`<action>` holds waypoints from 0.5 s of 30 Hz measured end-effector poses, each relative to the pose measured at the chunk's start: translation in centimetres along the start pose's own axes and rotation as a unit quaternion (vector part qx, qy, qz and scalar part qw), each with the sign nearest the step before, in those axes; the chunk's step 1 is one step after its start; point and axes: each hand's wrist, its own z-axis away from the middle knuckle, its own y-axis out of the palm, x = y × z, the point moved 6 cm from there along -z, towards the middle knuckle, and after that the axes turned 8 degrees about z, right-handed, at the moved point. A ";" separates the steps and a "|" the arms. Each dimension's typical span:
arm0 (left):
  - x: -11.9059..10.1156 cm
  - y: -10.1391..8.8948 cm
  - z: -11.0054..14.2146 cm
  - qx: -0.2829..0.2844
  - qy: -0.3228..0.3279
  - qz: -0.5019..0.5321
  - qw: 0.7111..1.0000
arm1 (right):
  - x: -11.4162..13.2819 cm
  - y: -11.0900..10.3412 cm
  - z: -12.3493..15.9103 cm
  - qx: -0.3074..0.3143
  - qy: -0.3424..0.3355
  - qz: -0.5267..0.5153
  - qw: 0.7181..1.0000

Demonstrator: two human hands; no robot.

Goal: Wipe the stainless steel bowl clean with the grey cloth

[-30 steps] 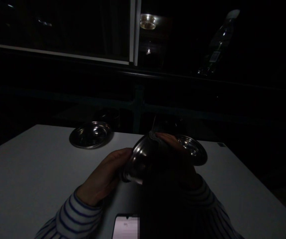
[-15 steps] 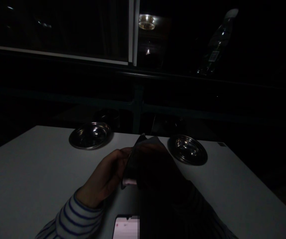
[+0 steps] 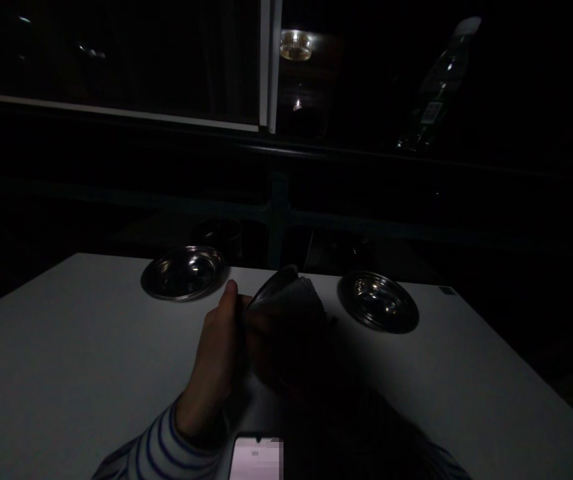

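My left hand (image 3: 211,360) is closed round the near-left rim of a shiny metal dish (image 3: 272,287), which tilts up over the table. Its thumb points upward at the rim. My right hand (image 3: 291,360) lies in deep shadow against the dish, its fingers hardly visible. A greyish paper napkin (image 3: 307,292) with a dotted, embossed edge sticks up beside the dish, at the right hand. Below both hands, a phone (image 3: 254,460) with a lit pinkish screen lies at the bottom of the picture.
On the white table (image 3: 91,360), one metal dish (image 3: 184,273) sits at the back left and another (image 3: 379,302) at the back right. A clear plastic bottle (image 3: 439,87) with a white cap stands beyond. A pale window frame (image 3: 268,67) crosses the dark background.
The held dish has turned and now shows its rim more. My left hand has rotated more upright, thumb raised. My right hand has shifted left and lower, and the napkin's embossed edge shows.
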 end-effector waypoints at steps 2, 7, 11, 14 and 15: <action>-0.4 0.0 0.1 -0.005 0.023 -0.038 0.999 | -1.3 -0.5 -0.2 -0.009 0.047 -0.022 0.999; -0.5 -0.4 0.1 -0.036 0.001 0.008 0.999 | -6.7 -0.5 1.2 -0.029 0.207 -0.100 0.973; 0.0 -0.5 -0.1 -0.030 -0.012 0.030 0.999 | -7.8 0.2 2.1 -0.062 0.231 -0.102 0.966; 0.6 0.0 -0.1 -0.005 -0.031 0.021 0.999 | -4.8 -0.1 1.2 -0.062 0.157 -0.025 0.985; 0.7 0.1 0.0 -0.002 -0.035 0.020 0.999 | -3.9 -0.3 0.7 -0.050 0.155 -0.016 0.987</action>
